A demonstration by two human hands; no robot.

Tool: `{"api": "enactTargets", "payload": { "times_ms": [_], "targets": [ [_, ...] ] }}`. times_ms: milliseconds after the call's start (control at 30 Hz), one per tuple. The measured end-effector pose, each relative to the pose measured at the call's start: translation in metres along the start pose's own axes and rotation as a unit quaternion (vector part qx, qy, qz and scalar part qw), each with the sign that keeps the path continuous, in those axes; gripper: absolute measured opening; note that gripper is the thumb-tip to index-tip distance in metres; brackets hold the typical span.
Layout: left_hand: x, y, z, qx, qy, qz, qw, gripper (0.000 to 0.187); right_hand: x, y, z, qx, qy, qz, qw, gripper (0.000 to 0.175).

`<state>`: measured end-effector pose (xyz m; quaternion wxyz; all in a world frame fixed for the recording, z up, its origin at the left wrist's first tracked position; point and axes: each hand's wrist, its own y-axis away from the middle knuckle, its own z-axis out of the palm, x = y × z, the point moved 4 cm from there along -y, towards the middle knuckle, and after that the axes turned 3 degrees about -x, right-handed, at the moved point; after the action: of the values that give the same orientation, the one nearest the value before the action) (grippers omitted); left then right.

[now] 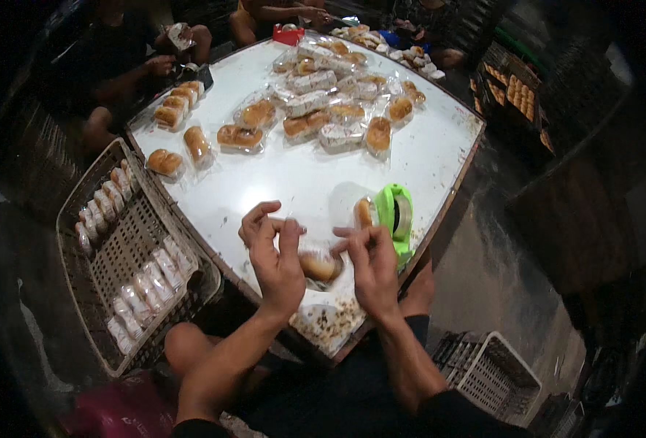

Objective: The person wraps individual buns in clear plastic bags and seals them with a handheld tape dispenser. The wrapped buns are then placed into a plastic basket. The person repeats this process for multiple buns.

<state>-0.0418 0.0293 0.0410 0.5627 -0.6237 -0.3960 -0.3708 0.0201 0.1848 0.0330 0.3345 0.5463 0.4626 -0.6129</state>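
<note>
A bread roll (321, 266) lies near the close corner of the white table, slightly blurred, apparently in clear plastic film. My left hand (274, 257) is raised at its left side, thumb and fingers apart, with nothing visible between them. On the other side, my right hand (373, 263) has bent fingers whose tips come close to the roll's right end. Whether they pinch the thin film or a strip of tape cannot be seen. Just beyond the right hand stands a bright green tape dispenser (394, 219) with a roll of tape. Another roll (364, 212) is beside it, partly hidden.
Many wrapped rolls (306, 125) are spread over the far half of the table (235, 191). A plastic crate (120, 263) with wrapped rolls stands left; another crate (495, 378) is at lower right. Other people's hands (161, 64) work at the far edges, near a red dispenser (288, 35).
</note>
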Motion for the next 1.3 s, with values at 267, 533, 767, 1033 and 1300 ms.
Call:
{"api": "enactTargets", "payload": {
  "times_ms": [267, 533, 767, 1033, 1300],
  "targets": [
    [-0.019, -0.013, 0.002, -0.056, 0.163, -0.147, 0.974, 0.021, -0.009, -0.007, 0.037, -0.001, -0.181, -0.061, 0.982, 0.012],
    [0.007, 0.018, 0.004, -0.068, 0.092, -0.051, 0.992, 0.031, -0.019, -0.01, 0.045, 0.02, -0.092, -0.076, 0.993, 0.008],
    [-0.019, 0.012, 0.0, -0.098, 0.08, -0.121, 0.985, 0.026, -0.011, 0.004, 0.049, -0.056, 0.245, -0.089, 0.964, 0.047],
    [-0.044, 0.006, 0.001, -0.133, 0.161, -0.221, 0.953, 0.034, -0.01, -0.004, 0.032, -0.043, 0.125, -0.03, 0.991, 0.017],
    [-0.028, 0.007, -0.002, -0.189, 0.096, -0.027, 0.977, 0.015, -0.015, 0.004, 0.046, 0.037, 0.328, -0.202, 0.922, 0.007]
  ]
}}
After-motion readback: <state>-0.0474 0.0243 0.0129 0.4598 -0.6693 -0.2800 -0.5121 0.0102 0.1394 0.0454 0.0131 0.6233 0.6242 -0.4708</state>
